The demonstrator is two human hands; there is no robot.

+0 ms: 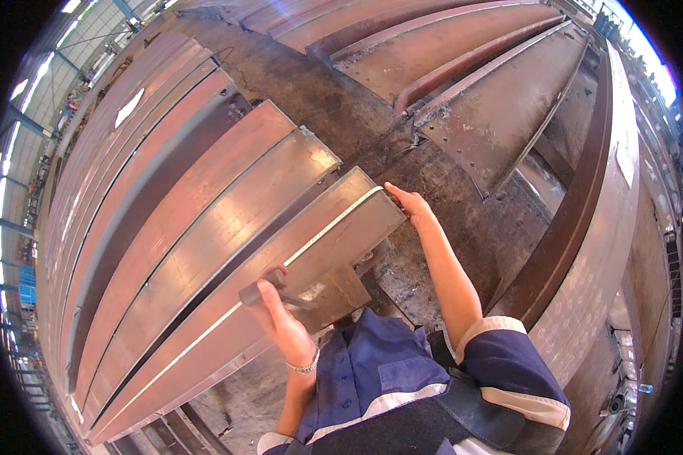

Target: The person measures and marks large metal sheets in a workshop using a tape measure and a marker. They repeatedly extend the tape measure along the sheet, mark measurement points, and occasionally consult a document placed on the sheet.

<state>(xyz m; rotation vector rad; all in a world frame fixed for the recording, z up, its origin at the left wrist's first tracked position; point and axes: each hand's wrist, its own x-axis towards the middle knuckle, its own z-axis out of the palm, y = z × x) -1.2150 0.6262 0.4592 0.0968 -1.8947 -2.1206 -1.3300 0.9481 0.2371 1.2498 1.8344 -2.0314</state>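
A long steel beam point(334, 220) lies diagonally before me, its flat face upward. Along that face stretches a pale measuring tape point(325, 236), from the far lower left to the beam's near right end. My right hand point(410, 203) is at this end, its fingers closed on the tape at the edge. Over the middle of the beam, my left hand point(284, 322) grips a dark block-shaped tool point(256, 291) with a thin bar sticking out to the right. Its exact kind is unclear. The tape passes beneath or behind this tool and hand.
Several similar steel beams point(228, 186) lie side by side at the left. Wide plates with holes point(501, 98) lie beyond a dirty floor strip point(357, 106). A long curved-looking beam point(584, 250) runs along my right. A small plate point(330, 297) juts out below the near beam.
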